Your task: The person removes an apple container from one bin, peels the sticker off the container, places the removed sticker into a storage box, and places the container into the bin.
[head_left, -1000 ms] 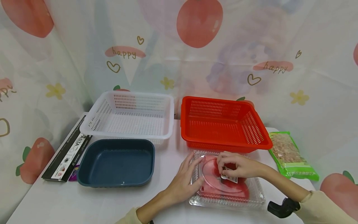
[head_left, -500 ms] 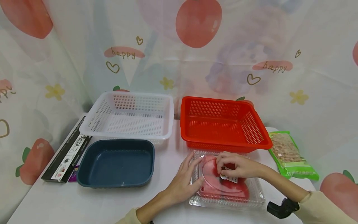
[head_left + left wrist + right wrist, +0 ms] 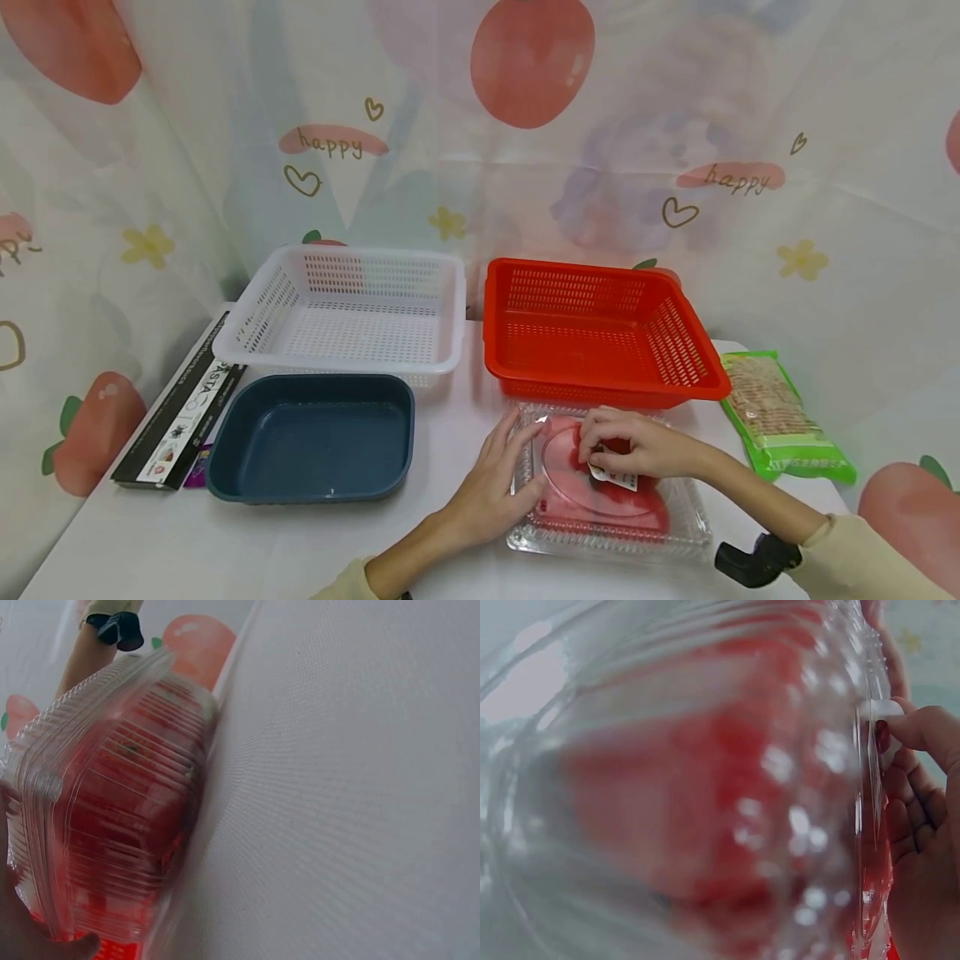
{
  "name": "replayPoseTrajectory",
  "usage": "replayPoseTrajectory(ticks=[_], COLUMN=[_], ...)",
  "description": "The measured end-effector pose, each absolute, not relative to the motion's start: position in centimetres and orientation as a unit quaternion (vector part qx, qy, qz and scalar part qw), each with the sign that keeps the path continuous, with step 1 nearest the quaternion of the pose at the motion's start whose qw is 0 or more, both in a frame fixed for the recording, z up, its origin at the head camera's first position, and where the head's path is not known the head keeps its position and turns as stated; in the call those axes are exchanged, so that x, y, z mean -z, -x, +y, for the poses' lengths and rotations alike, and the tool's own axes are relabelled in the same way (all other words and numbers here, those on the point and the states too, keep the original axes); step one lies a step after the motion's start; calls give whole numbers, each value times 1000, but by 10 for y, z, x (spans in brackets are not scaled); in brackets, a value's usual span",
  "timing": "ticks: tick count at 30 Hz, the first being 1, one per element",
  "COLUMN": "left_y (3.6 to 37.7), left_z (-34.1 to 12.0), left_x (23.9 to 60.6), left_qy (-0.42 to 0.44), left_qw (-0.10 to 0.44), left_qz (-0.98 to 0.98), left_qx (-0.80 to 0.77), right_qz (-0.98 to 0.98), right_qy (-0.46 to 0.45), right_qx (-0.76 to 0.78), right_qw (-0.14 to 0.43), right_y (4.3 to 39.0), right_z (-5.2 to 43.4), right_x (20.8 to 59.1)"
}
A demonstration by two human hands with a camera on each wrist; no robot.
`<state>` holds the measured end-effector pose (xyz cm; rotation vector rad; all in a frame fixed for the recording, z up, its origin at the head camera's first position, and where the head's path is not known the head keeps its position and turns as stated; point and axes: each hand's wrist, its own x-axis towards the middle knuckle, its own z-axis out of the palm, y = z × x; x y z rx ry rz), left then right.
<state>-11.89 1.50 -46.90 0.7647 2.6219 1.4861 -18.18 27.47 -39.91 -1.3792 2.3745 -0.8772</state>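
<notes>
Clear plastic clamshell box [image 3: 609, 508] lies flat on the white desk [image 3: 225, 542], at the near edge, just in front of the red basket [image 3: 600, 337]. Its lid and walls are ribbed and see-through, with a smooth oval panel pressed into the top, and a red filling shows through them (what it is cannot be told; the wrist views give only a blurred red mass behind the ridges). A small white label [image 3: 615, 477] with dark print sits on the lid.

Right hand [image 3: 637, 446] rests on top of the lid, its fingers curled down and the fingertips pinching at the label's upper edge; that grip is narrow, thumb and fingers nearly meeting. Left hand [image 3: 491, 492] lies against the box's left side with fingers nearly straight and spread, the fingertips touching the rim and the thumb pressing the near left corner; it steadies rather than clasps.

Left of the red basket, just beside it, stands a white basket [image 3: 345, 308] of the same perforated make. In front of that sits a dark blue tray [image 3: 311, 437], and to its left a long black pasta box [image 3: 180, 408] lies over something purple. A green packet [image 3: 783, 417] lies to the right of the red basket, near the desk's edge. A printed curtain [image 3: 480, 125] with red fruit and the word "happy" hangs behind.
</notes>
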Motion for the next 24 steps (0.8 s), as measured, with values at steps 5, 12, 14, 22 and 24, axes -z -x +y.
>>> replayPoseTrajectory(ticks=[5,12,14,22,24], left_y=[118,118,118,119,119], left_z=[15,15,15,15,15], left_x=[470,470,470,470,469], left_qy=[-245,-245,-244,-245,-244], left_qw=[18,19,18,22,26], left_qz=[844,845,845,845,845], left_qx=[-478,-475,-475,-475,-476], right_qz=[817,820,820,816,815], right_qy=[472,464,465,469,470], right_qx=[306,311,310,318,320], right_qw=[130,127,126,116,116], right_y=[181,180,181,181,182], right_z=[274,275,275,276,276], right_x=[399,401,402,405,405])
